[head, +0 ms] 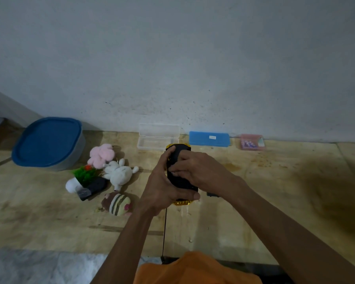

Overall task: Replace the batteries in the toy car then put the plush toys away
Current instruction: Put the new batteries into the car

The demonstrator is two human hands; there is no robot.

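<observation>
toy car (182, 182) is upside down in both our hands (162, 187), batteries not done, plush toys (119, 173) still out.

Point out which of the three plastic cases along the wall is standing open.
The clear plastic case, leftmost of the three, behind the toy car. Its lid is raised against the wall, while the blue plastic case and the small pink plastic case lie shut.
</observation>
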